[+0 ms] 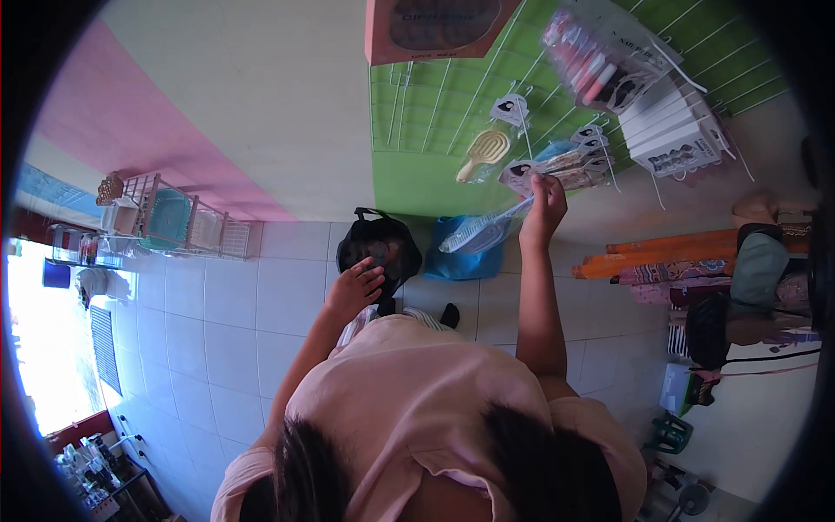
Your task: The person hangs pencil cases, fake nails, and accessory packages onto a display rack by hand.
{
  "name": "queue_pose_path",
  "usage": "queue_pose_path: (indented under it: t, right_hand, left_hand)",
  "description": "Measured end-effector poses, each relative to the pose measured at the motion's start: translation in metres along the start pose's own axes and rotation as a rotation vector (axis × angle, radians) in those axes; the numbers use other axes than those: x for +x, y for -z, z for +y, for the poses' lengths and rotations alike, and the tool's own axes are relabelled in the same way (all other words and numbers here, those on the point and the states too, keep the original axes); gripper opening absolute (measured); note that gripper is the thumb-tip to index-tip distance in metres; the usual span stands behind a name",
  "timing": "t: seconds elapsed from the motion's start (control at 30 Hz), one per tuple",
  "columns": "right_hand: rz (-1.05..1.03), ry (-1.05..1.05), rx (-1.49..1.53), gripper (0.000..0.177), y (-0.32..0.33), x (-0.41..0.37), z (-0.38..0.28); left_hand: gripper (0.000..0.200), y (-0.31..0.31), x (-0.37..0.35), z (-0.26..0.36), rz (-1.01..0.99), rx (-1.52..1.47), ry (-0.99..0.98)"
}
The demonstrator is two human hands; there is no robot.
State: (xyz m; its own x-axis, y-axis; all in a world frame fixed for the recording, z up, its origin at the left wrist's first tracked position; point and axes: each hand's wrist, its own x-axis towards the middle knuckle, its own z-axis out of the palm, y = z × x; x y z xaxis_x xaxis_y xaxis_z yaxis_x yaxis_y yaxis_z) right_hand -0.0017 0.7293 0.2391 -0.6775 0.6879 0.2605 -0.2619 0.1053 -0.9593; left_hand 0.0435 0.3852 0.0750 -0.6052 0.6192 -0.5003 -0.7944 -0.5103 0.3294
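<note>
My right hand (544,209) is raised at the wire rack (435,104), its fingers closed on the card top of a packaged hairbrush (487,230) in clear wrap. A yellow hairbrush (485,155) in its packet hangs just to the left on a hook. Right of the hand hang several small packets (578,161). My left hand (355,290) is held low with its fingers spread, holding nothing, in front of a black bag (380,248) on the floor. A blue bag (465,261) stands beside the black one, below the packaged hairbrush.
Boxed goods (670,130) and a pink packet (591,65) hang at the upper right. A pink box (435,30) is at the top. Hanging clothes (678,270) are at the right. A white wire shelf (196,222) with baskets stands at the left on the tiled floor (209,348).
</note>
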Motion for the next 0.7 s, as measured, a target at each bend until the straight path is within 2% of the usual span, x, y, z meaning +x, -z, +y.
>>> queue_pose_path:
  t: [0.23,0.33,0.57,0.63,0.7]
  right_hand:
    - [-0.018,-0.054,-0.006,0.02,0.003,0.008,0.009]
    - [-0.083,0.11,-0.109,0.02,-0.003,0.026,0.021]
    - [-0.131,0.226,-0.271,0.024,-0.033,0.08,0.049]
    - [-0.096,0.189,-0.268,0.026,-0.041,0.084,0.048]
    - [0.01,0.245,-0.255,0.029,-0.044,0.076,0.059]
  left_hand:
    - [0.037,-0.01,-0.003,0.001,0.011,-0.003,-0.032]
    - [0.037,-0.01,-0.008,0.004,-0.011,-0.01,-0.046]
    - [0.038,0.003,-0.016,0.017,0.068,-0.024,-0.05]
    - [0.039,0.008,-0.016,0.023,0.112,-0.028,-0.064]
    - [0.042,0.015,-0.019,0.025,0.164,-0.046,-0.073]
